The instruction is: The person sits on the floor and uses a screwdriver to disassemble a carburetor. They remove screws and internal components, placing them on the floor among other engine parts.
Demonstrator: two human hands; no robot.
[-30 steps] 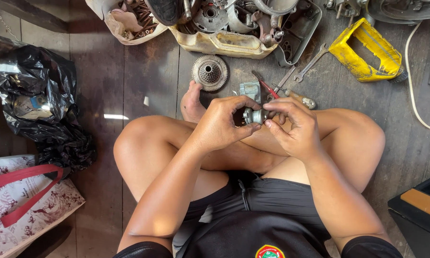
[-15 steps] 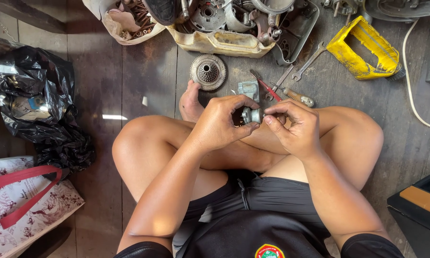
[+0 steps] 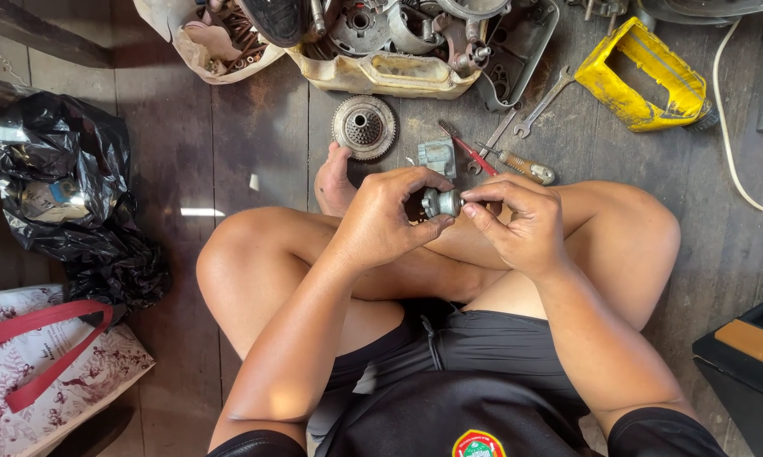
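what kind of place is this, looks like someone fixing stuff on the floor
Probably an informal small-engine or motorcycle repair spot on a dark wooden plank floor. A tray of greasy engine parts, a toothed clutch gear and a spanner lie before the seated person, whose left hand and right hand hold a small metal part.

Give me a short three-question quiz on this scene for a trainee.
1. True or false: both hands touch the small metal part.
2. Multiple choice: what lies on the floor just beyond the foot? A) a round gear B) a hammer C) a cup
3. Fill in: the yellow tool lies on the person's ____ side.

Key:
1. True. The left hand grips it and the right hand pinches its end.
2. A
3. right
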